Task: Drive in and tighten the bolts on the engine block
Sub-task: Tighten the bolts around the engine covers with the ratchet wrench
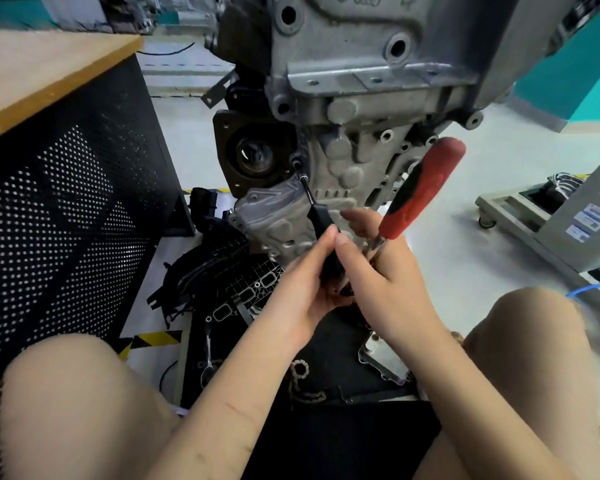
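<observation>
The engine block fills the upper centre of the frame, a grey cast housing hanging above the floor, with both hands just below it at the centre. A bolt sits at the block's left edge, above and left of the hands, beside a dark round opening. A slim black driver slants from the hands up to that bolt, its thin shaft ending at or just short of the bolt head; the blur leaves contact uncertain. The left hand wraps its fingers round the driver's black handle from the left, thumb tip up along it. The right hand closes on the same handle from the right, thumb beside the left thumb, and also holds a red-and-black screwdriver that juts toward the upper right across the block's lower face, its clear shaft caught among the fingers. 2 bare knees frame the bottom of the view. A black perforated cabinet with a wooden top stands at the left, and gaskets and black parts lie on the floor below the block.
</observation>
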Tool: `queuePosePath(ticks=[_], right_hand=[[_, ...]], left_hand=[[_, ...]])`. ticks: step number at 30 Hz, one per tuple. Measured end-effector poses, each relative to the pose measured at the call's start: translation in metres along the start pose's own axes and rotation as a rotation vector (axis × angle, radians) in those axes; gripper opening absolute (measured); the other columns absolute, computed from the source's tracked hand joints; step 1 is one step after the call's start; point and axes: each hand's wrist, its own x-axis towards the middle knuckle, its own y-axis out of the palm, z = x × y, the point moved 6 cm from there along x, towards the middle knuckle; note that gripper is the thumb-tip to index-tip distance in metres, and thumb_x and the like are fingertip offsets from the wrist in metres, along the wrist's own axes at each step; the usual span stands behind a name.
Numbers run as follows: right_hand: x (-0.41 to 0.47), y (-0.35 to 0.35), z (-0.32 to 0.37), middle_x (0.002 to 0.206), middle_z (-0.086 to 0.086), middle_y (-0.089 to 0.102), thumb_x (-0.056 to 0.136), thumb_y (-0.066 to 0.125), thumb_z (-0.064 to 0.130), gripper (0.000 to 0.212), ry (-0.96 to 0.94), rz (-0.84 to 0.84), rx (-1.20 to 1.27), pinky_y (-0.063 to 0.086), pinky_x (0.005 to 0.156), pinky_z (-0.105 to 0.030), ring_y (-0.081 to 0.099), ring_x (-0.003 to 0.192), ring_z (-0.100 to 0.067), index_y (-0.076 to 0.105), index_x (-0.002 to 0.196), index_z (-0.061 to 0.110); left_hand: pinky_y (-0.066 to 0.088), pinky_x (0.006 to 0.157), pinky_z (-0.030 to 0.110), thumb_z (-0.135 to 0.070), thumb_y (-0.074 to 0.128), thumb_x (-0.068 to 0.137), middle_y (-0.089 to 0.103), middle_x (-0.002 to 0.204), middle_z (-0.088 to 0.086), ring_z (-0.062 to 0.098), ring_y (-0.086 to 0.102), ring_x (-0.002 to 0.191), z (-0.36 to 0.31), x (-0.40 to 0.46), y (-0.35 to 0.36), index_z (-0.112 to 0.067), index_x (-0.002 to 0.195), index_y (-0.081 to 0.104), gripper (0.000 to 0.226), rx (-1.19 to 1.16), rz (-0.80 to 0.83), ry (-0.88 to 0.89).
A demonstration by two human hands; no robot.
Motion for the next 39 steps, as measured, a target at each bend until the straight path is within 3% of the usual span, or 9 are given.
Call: queuePosePath(ticks=[2, 6, 11, 18, 24, 28, 33, 35, 39], right_hand=[[0.001, 0.006, 0.009, 0.102, -0.001, 0.063, 0.081, 0.046, 0.032, 0.028, -0.033, -0.062, 0.167, 0.046, 0.086, -0.028, 0.058, 0.097, -0.008, 0.061, 0.101, 0.021], [0.001, 0.018, 0.023, 0.076, 0.013, 0.063, 0.081, 0.046, 0.041, 0.026, -0.186, -0.045, 0.175, 0.047, 0.072, -0.028, 0.058, 0.079, -0.012, 0.056, 0.077, 0.017], [0.006, 0.014, 0.008, 0.06, 0.003, 0.066, 0.085, 0.051, 0.031, 0.024, 0.051, -0.177, 0.722, 0.049, 0.067, -0.015, 0.064, 0.065, -0.005, 0.063, 0.066, 0.022], [0.005, 0.01, -0.021, 0.043, 0.001, 0.051, 0.099, 0.037, 0.024, 0.033, 0.441, -0.375, 1.34, 0.049, 0.063, -0.025, 0.061, 0.053, -0.014, 0.052, 0.074, 0.009], [0.009, 0.002, -0.016, 0.041, 0.007, 0.032, 0.096, 0.043, 0.012, 0.029, 0.339, -0.391, 1.079, 0.03, 0.045, -0.02, 0.032, 0.041, -0.009, 0.05, 0.069, 0.01], [0.017, 0.002, 0.009, 0.041, 0.011, 0.045, 0.086, 0.055, 0.02, 0.026, 0.073, -0.222, 0.729, 0.035, 0.042, -0.011, 0.042, 0.039, 0.0, 0.055, 0.06, 0.025], [0.018, 0.01, 0.026, 0.062, 0.001, 0.061, 0.08, 0.05, 0.033, 0.021, -0.135, -0.052, 0.278, 0.048, 0.053, -0.033, 0.057, 0.053, -0.018, 0.052, 0.064, 0.019], [0.019, 0.009, 0.022, 0.054, -0.005, 0.059, 0.081, 0.051, 0.03, 0.023, -0.047, -0.07, 0.461, 0.045, 0.048, -0.024, 0.054, 0.047, -0.009, 0.056, 0.068, 0.013], [0.021, 0.0, 0.005, 0.036, 0.01, 0.034, 0.095, 0.044, 0.011, 0.029, 0.153, -0.228, 0.987, 0.032, 0.039, -0.014, 0.034, 0.034, -0.006, 0.054, 0.069, 0.008]], left_hand=[[0.047, 0.086, 0.029, -0.042, 0.048, 0.084, 0.068, 0.101, 0.004, 0.013, 0.063, 0.094, -0.001, -0.003, 0.005, -0.018, 0.098, 0.07, 0.035, -0.003, 0.031, 0.006], [0.048, 0.055, 0.011, -0.019, 0.049, 0.091, 0.065, 0.057, -0.012, -0.005, 0.062, 0.059, 0.002, -0.005, 0.006, -0.024, 0.073, 0.063, 0.024, -0.085, 0.046, 0.07], [0.052, 0.056, 0.015, -0.043, 0.051, 0.071, 0.073, 0.081, -0.009, 0.0, 0.068, 0.076, 0.002, -0.003, 0.007, -0.027, 0.077, 0.075, 0.03, -0.147, 0.059, 0.077], [0.05, 0.059, 0.023, -0.043, 0.053, 0.066, 0.071, 0.088, -0.004, 0.01, 0.066, 0.075, 0.0, 0.002, 0.002, -0.023, 0.081, 0.071, 0.031, -0.08, 0.015, 0.032], [0.043, 0.061, 0.028, -0.053, 0.057, 0.06, 0.065, 0.084, 0.008, 0.018, 0.059, 0.075, -0.003, 0.0, 0.0, -0.013, 0.082, 0.067, 0.047, 0.037, -0.14, 0.149], [0.039, 0.043, 0.014, -0.048, 0.057, 0.079, 0.057, 0.056, -0.004, 0.006, 0.052, 0.049, -0.003, 0.001, 0.0, -0.02, 0.055, 0.064, 0.038, 0.048, -0.226, 0.235], [0.043, 0.051, 0.021, -0.043, 0.058, 0.076, 0.057, 0.05, -0.013, 0.005, 0.054, 0.05, 0.0, 0.008, 0.007, -0.026, 0.057, 0.061, 0.025, 0.025, -0.173, 0.227], [0.046, 0.049, 0.013, -0.035, 0.043, 0.094, 0.062, 0.053, -0.015, -0.003, 0.059, 0.052, 0.003, 0.011, 0.004, -0.026, 0.063, 0.064, 0.039, 0.022, -0.169, 0.221], [0.051, 0.059, 0.017, -0.048, 0.036, 0.093, 0.07, 0.067, -0.006, 0.002, 0.067, 0.066, 0.005, 0.015, 0.007, -0.025, 0.048, 0.069, 0.06, -0.096, -0.14, 0.135]])
